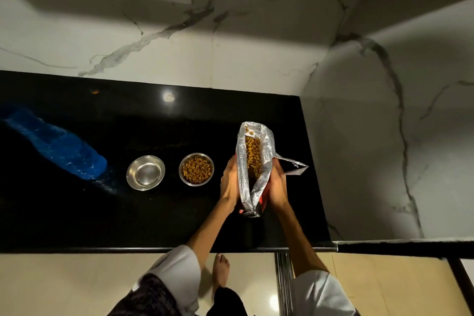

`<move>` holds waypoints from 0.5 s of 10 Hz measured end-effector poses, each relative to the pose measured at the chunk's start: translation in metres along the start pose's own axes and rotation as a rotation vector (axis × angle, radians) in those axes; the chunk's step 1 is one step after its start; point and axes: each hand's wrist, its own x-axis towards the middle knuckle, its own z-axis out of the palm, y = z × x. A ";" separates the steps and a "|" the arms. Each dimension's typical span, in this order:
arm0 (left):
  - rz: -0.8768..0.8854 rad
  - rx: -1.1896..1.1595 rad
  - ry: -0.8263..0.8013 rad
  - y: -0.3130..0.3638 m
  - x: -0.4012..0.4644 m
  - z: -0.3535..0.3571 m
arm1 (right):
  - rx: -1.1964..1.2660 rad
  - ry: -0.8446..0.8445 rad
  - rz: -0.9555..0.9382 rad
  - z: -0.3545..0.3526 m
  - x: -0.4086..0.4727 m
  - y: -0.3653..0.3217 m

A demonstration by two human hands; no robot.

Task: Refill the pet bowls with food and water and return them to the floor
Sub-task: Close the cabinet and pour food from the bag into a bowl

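Foil food bag [252, 161] held by both hands; print unreadable.

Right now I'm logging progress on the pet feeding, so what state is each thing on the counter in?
Food bag: open at the top, upright, kibble inside, held between both hands.
Right bowl: full of kibble, on the counter.
Left bowl: no kibble; whether it holds water is unclear.
Blue bottle: lying on its side.
Left hand: holding the bag.
Right hand: holding the bag.
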 end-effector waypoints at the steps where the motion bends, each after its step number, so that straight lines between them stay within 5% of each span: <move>1: 0.042 -0.025 -0.147 0.054 -0.050 0.003 | -0.014 0.030 0.026 -0.007 0.003 -0.002; 5: 0.148 0.066 -0.211 0.109 -0.088 0.008 | 0.167 0.186 0.032 -0.023 0.011 0.000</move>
